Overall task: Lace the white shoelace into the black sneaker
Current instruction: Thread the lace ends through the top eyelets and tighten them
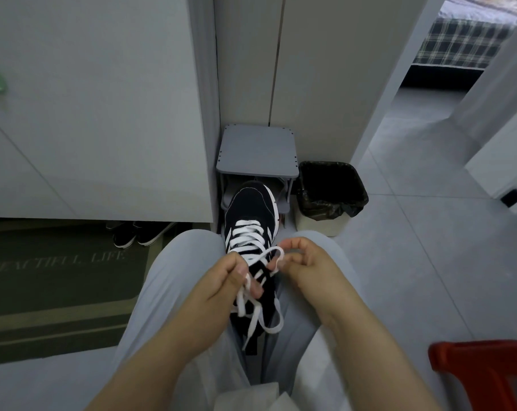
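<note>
Doormat (58, 280): lay on the floor far left of both grips, dark green with pale lettering.
Spare shoes (138, 234): a dark pair sat under the cabinet edge, up and left of the left hand's grip.
Left hand (221, 280): was closed, fingers pinching a strand of the white shoelace (249, 241); loose lace hung down below this pinch over the heel end of the shoe.
Black sneaker (251, 209): rested between the person's knees, toe pointing away, its laced upper just beyond both grips and its heel end below them.
White shoelace: ran in crossed rows up the sneaker ahead of the grips; a loop arched between the two pinches, and two free lengths trailed toward the person below the left grip.
Right hand (304, 265): was curled shut, fingertips nipping the right end of the lace loop, just right of the sneaker's collar.
Grey stool (257, 152): stood beyond the sneaker's toe, well past the grips.
Waste bin (331, 188): lined with a black bag, stood up and right of the right grip.
Red stool (485, 369): showed at the lower right, well apart from the right grip.
</note>
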Demonstrator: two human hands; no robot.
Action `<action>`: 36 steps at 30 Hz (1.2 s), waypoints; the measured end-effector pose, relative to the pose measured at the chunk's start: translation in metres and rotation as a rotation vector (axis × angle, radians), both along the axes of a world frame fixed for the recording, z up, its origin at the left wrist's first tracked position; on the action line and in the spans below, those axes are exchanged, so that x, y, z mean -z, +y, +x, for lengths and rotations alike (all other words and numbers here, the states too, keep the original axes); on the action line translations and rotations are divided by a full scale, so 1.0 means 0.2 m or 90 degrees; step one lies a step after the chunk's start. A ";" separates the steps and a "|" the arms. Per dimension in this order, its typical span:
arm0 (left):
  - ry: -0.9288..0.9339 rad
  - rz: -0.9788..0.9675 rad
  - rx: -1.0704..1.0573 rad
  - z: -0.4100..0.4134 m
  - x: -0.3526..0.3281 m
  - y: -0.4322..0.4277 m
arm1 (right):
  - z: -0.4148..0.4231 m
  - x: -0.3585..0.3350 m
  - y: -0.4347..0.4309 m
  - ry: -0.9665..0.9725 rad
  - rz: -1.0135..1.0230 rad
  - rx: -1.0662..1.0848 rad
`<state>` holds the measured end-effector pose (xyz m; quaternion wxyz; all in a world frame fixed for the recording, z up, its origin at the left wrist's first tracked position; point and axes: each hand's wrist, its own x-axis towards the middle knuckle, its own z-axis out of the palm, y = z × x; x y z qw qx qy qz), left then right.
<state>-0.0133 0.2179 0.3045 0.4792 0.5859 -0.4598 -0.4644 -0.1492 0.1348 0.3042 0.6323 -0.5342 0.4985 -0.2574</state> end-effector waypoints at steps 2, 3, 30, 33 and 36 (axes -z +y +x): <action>-0.008 -0.005 -0.034 0.01 0.02 -0.01 | 0.00 0.01 -0.01 0.018 0.016 -0.016; -0.023 -0.005 -0.055 0.02 0.02 -0.02 | -0.01 0.01 -0.02 0.047 0.007 -0.035; -0.530 -0.058 -0.040 0.05 0.13 -0.07 | -0.20 -0.07 0.01 0.105 -0.375 -0.183; -0.666 -0.066 -0.018 0.03 0.19 -0.09 | -0.28 -0.11 -0.01 0.090 -0.318 -0.110; -0.751 -0.095 -0.021 0.01 0.20 -0.11 | -0.32 -0.08 -0.04 0.080 -0.312 0.011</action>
